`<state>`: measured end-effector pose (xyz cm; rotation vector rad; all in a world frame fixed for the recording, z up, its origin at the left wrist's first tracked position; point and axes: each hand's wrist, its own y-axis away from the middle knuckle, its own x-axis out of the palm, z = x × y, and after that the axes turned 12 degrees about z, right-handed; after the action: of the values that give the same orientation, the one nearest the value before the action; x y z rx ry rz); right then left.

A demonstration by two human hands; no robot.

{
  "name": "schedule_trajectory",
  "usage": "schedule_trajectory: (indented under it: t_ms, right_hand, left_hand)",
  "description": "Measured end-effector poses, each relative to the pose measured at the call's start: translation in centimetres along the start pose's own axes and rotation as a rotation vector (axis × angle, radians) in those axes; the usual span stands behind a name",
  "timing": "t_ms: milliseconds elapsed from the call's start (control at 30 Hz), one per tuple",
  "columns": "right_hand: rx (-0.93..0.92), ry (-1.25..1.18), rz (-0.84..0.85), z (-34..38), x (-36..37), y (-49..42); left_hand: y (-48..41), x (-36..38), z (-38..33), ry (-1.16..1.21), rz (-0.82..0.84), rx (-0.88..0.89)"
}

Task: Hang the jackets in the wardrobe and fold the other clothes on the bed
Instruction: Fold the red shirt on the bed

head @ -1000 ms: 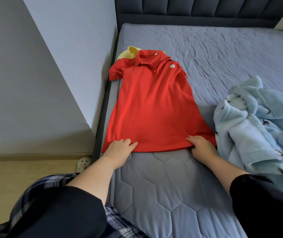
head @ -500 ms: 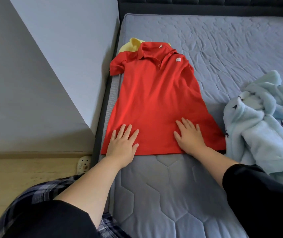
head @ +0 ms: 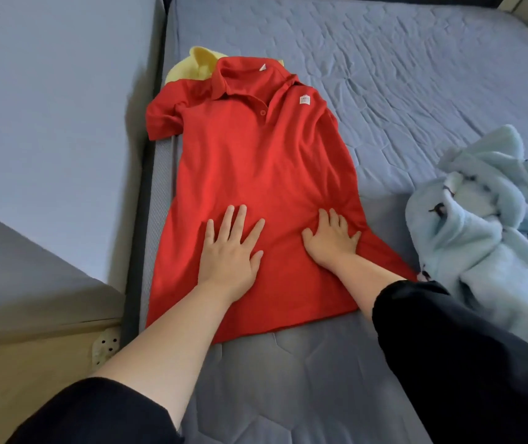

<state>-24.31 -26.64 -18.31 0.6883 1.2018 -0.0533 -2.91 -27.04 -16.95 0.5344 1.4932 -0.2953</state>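
A red polo shirt (head: 256, 161) lies face up along the left side of the grey mattress (head: 400, 75), collar pointing away from me. My left hand (head: 229, 249) presses flat on its lower middle with fingers spread. My right hand (head: 331, 237) also lies flat on the shirt's lower right part, where the cloth bunches into small wrinkles ahead of the fingers. A yellow garment (head: 195, 65) peeks out from under the shirt's collar. The shirt's right sleeve is hidden.
A fluffy light-blue garment (head: 487, 225) is heaped at the right edge of the bed. A grey wall (head: 57, 123) runs close along the bed's left side. A pale slipper (head: 105, 346) lies on the wooden floor beside the frame.
Both hands have slid from the shirt's bottom hem up onto its lower body, smoothing the cloth. The view has moved closer to the bed.
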Motion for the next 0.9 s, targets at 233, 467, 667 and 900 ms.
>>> schedule_trajectory:
  t_ms: [233,467,667,900]
  right_hand:
    - [-0.177,0.138,-0.471,2.5,-0.3,-1.7]
    - [-0.217,0.139,-0.345,2.0,0.6,-3.3]
    - [-0.193,0.118,-0.361,2.0,0.8,-3.1]
    - [-0.120,0.062,-0.337,2.1,0.6,-2.3]
  left_hand:
    - [-5.9,-1.2,2.5,0.113,-0.023,0.037]
    - [-10.0,-1.3,3.7,0.068,-0.001,0.098]
    - [-11.5,-1.6,3.7,0.040,0.002,0.129]
    - [-11.7,-3.0,3.9,0.002,0.130,0.156]
